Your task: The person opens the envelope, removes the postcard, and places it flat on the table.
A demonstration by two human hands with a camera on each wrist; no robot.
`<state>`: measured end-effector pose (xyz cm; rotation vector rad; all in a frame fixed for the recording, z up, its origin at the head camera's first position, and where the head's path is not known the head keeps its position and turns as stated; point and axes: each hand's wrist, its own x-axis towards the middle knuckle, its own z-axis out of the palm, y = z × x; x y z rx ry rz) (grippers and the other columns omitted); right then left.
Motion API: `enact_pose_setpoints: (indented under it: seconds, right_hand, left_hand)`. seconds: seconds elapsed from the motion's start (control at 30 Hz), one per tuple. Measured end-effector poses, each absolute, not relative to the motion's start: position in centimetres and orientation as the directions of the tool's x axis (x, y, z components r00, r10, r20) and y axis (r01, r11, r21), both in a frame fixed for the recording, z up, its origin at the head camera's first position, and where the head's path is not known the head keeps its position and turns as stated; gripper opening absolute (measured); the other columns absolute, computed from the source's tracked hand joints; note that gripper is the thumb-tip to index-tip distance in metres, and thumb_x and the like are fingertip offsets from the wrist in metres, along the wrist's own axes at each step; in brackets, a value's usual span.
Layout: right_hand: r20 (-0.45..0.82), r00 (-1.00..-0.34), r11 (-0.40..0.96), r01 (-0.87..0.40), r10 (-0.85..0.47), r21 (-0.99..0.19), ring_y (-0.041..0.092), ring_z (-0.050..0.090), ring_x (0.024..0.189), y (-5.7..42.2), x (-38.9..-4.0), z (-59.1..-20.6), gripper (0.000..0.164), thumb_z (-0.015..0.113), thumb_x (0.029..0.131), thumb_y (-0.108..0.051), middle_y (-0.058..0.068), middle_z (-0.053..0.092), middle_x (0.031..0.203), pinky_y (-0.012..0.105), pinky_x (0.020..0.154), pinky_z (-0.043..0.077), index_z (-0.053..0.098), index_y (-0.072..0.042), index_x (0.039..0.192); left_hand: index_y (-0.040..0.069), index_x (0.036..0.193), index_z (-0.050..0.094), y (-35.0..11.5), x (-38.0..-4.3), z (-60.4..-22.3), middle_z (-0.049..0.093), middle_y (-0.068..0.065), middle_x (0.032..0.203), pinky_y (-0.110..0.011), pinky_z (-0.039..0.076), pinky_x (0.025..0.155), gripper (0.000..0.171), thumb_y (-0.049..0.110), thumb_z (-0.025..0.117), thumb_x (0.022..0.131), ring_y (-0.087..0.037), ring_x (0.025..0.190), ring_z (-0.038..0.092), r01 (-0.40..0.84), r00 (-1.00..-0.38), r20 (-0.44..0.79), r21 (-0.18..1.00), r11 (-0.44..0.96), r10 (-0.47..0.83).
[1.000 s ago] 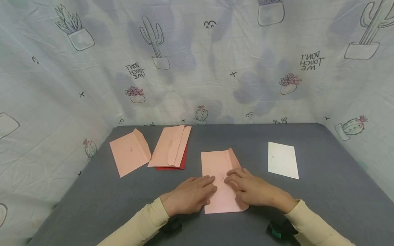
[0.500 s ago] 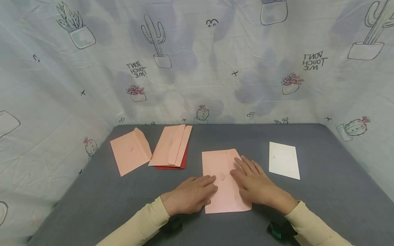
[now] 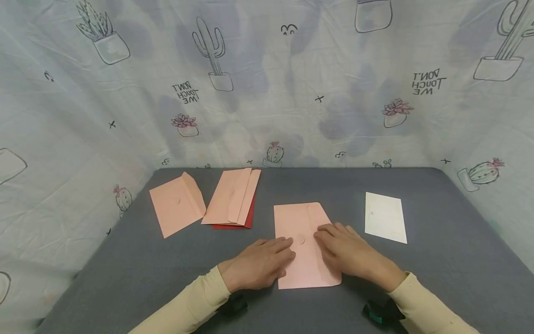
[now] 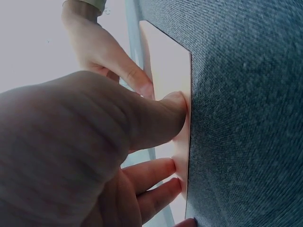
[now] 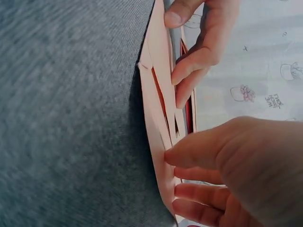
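A pink envelope (image 3: 296, 273) lies on the dark grey table under both hands. My left hand (image 3: 260, 264) rests on its left edge, thumb and fingertips touching the paper in the left wrist view. My right hand (image 3: 348, 250) touches the flap side at the right, fingers lightly bent; in the right wrist view its thumb and fingertips meet the flap (image 5: 154, 123). That flap lies spread outward, and a strip of something red (image 5: 159, 94) shows in the slit beside it. A half-round mark is visible on the envelope between the hands.
Another pink envelope (image 3: 175, 208) with its flap outward lies at the far left. Next to it, pink envelopes (image 3: 227, 195) lie over a red piece (image 3: 250, 218). A white card (image 3: 384, 215) is at the right. A cactus-printed curtain (image 3: 267, 93) surrounds the table.
The envelope's raised flap has been pressed down flat to the right. My right hand slid up along it, then back down. My left hand stayed in place.
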<state>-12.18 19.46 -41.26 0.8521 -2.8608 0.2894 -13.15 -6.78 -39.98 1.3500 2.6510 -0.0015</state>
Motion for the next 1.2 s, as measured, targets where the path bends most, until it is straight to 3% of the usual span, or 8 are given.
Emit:
enact_pose_setpoints:
  seconds: [0.23,0.37,0.63,0.77,0.93,1.07,1.2]
  right_hand:
    - [0.202,-0.812,0.792,-0.581,-0.547,-0.189,0.023,0.055,0.101,19.3,-12.1,-41.0,0.022,0.068,0.093,-0.013,0.006,0.063,0.115,0.039,0.086,0.053,0.068,-0.008,0.114]
    - [0.145,-0.829,0.797,-0.56,-0.541,-0.228,0.021,0.052,0.1,19.4,-12.2,-40.9,0.03,0.07,0.091,-0.019,0.006,0.06,0.117,0.037,0.083,0.052,0.067,-0.008,0.118]
    - [0.066,-0.826,0.757,-0.542,-0.56,-0.366,0.026,0.051,0.113,20.5,-12.8,-40.7,0.05,0.075,0.09,-0.031,0.01,0.057,0.129,0.042,0.092,0.051,0.063,-0.003,0.13]
    - [0.07,-0.817,0.742,-0.553,-0.573,-0.379,0.025,0.05,0.111,20.7,-12.9,-40.8,0.053,0.076,0.09,-0.032,0.01,0.056,0.129,0.041,0.09,0.05,0.062,-0.004,0.132]
    - [0.023,-0.815,0.728,-0.53,-0.579,-0.434,0.026,0.047,0.114,20.8,-13.1,-40.8,0.057,0.076,0.088,-0.03,0.011,0.054,0.132,0.046,0.095,0.048,0.059,-0.004,0.137]
    - [-0.022,-0.829,0.737,-0.484,-0.558,-0.472,0.027,0.045,0.118,20.8,-13.2,-40.7,0.065,0.08,0.084,-0.034,0.01,0.053,0.135,0.049,0.099,0.046,0.058,-0.005,0.138]
    - [-0.009,-0.834,0.736,-0.481,-0.551,-0.477,0.026,0.045,0.117,20.9,-13.3,-40.8,0.066,0.082,0.082,-0.035,0.009,0.053,0.134,0.047,0.1,0.045,0.059,-0.005,0.136]
  left_hand:
    - [0.021,0.142,0.055,-6.8,-13.1,-39.8,0.046,-0.004,0.159,-0.045,0.044,0.113,0.045,0.029,0.064,0.1,-0.021,0.147,0.045,0.798,-0.581,-0.156,0.082,0.596,0.799]
    - [0.02,0.142,0.055,-6.8,-13.0,-39.8,0.046,-0.003,0.159,-0.045,0.044,0.113,0.045,0.029,0.064,0.1,-0.021,0.147,0.045,0.798,-0.581,-0.156,0.084,0.597,0.798]
    - [0.013,0.141,0.053,-6.6,-12.9,-39.8,0.043,-0.011,0.159,-0.046,0.043,0.115,0.045,0.03,0.063,0.1,-0.027,0.149,0.041,0.766,-0.617,-0.173,0.091,0.636,0.768]
    - [0.005,0.146,0.046,-6.5,-12.9,-39.8,0.037,-0.019,0.161,-0.049,0.041,0.116,0.057,0.031,0.065,0.099,-0.034,0.15,0.038,0.721,-0.654,-0.199,0.127,0.681,0.73]
    - [0.005,0.156,0.035,-6.5,-12.7,-39.8,0.029,-0.02,0.165,-0.05,0.038,0.118,0.068,0.033,0.062,0.101,-0.036,0.153,0.031,0.7,-0.664,-0.24,0.133,0.702,0.708]
    - [0.008,0.16,0.028,-6.5,-12.4,-39.7,0.022,-0.017,0.168,-0.047,0.03,0.124,0.071,0.044,0.053,0.104,-0.035,0.157,0.022,0.678,-0.654,-0.298,0.175,0.714,0.695]
    - [0.01,0.163,0.019,-6.5,-12.4,-39.6,0.016,-0.016,0.17,-0.048,0.025,0.126,0.086,0.062,0.048,0.1,-0.032,0.159,0.015,0.621,-0.667,-0.326,0.254,0.742,0.67]
